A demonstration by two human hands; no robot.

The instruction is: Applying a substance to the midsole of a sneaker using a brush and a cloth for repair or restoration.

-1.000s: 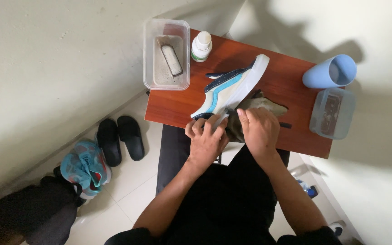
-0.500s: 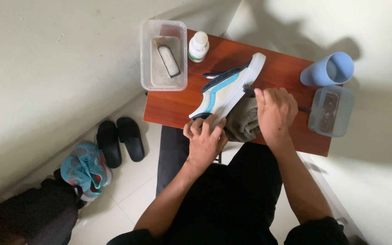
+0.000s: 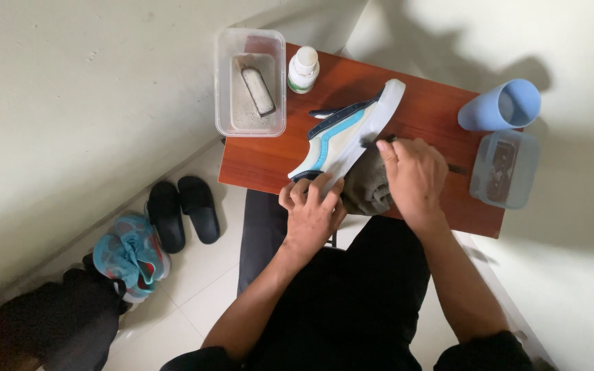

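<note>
A white sneaker with blue and navy panels lies on its side across the small red-brown table. My left hand grips its heel end at the table's near edge. My right hand is closed around a thin dark tool whose end sticks out to the right, and it presses against the sole's edge near the middle of the sneaker. A grey-green cloth lies bunched under the sneaker between my hands.
A clear tub holding a brush sits at the table's far left, a small white bottle beside it. A blue cup and a lidded clear box stand at the right. Black slides and blue shoes lie on the floor.
My right hand has moved from the sneaker's heel area, beside my left hand, up along the sole toward its middle. The left hand keeps its grip on the heel.
</note>
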